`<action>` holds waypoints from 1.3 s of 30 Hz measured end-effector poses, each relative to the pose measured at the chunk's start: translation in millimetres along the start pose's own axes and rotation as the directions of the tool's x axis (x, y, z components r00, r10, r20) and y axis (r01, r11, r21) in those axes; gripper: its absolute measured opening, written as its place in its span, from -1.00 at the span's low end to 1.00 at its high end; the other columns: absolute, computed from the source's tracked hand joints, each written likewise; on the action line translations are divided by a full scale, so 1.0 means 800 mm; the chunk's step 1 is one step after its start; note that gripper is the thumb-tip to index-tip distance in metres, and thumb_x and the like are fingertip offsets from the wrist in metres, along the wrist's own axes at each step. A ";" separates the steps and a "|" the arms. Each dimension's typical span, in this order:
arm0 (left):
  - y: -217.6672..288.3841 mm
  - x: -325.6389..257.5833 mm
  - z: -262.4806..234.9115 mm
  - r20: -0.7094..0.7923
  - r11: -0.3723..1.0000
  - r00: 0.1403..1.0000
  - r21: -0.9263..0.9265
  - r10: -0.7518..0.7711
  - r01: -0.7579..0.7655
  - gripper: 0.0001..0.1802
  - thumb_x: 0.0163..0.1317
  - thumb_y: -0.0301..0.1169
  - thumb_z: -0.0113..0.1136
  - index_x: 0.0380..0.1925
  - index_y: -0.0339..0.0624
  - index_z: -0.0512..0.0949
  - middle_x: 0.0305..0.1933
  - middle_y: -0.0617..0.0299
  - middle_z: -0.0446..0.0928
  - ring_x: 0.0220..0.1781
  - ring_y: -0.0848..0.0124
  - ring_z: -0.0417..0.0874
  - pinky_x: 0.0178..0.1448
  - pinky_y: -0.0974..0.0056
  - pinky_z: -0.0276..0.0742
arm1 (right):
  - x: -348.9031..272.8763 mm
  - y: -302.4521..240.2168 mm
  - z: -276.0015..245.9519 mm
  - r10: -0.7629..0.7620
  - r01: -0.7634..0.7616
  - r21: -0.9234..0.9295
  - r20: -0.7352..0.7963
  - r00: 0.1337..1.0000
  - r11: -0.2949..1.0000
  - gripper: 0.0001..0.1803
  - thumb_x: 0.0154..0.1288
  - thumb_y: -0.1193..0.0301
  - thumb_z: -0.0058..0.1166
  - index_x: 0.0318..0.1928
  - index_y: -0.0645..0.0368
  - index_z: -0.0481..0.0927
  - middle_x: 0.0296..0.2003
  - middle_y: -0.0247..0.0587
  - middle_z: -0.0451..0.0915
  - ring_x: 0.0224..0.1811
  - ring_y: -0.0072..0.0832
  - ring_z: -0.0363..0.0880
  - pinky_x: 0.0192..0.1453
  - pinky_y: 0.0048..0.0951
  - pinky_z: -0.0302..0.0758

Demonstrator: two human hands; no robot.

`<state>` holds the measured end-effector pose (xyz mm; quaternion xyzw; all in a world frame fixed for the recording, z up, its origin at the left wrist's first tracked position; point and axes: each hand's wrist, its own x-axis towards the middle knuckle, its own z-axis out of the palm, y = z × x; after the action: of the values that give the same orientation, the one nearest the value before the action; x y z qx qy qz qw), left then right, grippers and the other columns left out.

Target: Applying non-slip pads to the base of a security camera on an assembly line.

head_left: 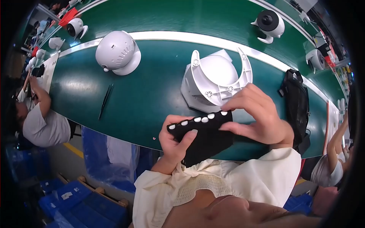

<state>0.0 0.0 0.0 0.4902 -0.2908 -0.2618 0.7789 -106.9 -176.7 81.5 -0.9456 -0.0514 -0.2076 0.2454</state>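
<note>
My left hand grips the left end of a black sheet, its thumb pressed on the face. Along the sheet's upper edge runs a row of several white oval pads. My right hand is at the right corner, curled fingers by the endmost pad and thumb against the black surface. Just beyond the hands stands a white plastic housing with a crescent-shaped ribbed bracket facing up. Small round spoked recesses show on that bracket.
On the green table are a white rounded device, dark tweezers and a black bag. Beyond the white rail, a conveyor carries more white devices. People sit at both sides; blue crates stand below left.
</note>
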 end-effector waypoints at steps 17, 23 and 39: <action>-0.032 -0.002 0.014 0.020 0.943 0.959 0.177 0.282 -0.281 -0.81 -0.05 -0.73 0.12 -0.40 -0.39 0.38 -0.46 0.02 0.54 -0.49 0.42 0.53 -0.38 0.43 0.42 | -0.004 0.007 0.000 0.033 -0.037 0.156 0.026 0.999 0.987 -0.77 -0.12 0.57 0.15 -0.38 0.22 0.42 -0.48 -0.25 0.36 -0.40 -0.31 0.34 -0.37 -0.41 0.28; -0.025 0.001 0.013 -0.045 0.938 0.971 0.272 0.234 -0.214 -0.85 -0.03 -0.64 0.17 -0.43 -0.36 0.42 -0.54 0.16 0.53 -0.54 0.55 0.50 -0.43 0.50 0.39 | -0.008 0.008 -0.002 -0.226 0.219 -0.154 -0.027 0.974 0.964 -0.73 -0.22 0.55 0.20 -0.37 0.17 0.51 -0.37 -0.30 0.46 -0.35 -0.39 0.40 -0.36 -0.49 0.27; -0.015 0.007 0.013 0.141 0.780 0.950 0.543 0.279 -0.310 -0.81 -0.10 -0.52 0.24 -0.43 -0.26 0.49 -0.65 0.15 0.50 -0.65 0.38 0.55 -0.54 0.43 0.38 | 0.018 -0.005 0.013 -0.246 0.232 0.119 0.121 0.962 0.965 -0.66 -0.17 0.73 0.15 -0.30 0.17 0.51 -0.41 -0.28 0.50 -0.40 -0.42 0.41 -0.34 -0.48 0.29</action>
<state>-4.6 -14.8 -6.1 0.6377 -0.4480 -0.0532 0.6243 -90.9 -168.5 81.2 -0.9301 -0.1926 -0.1686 0.2633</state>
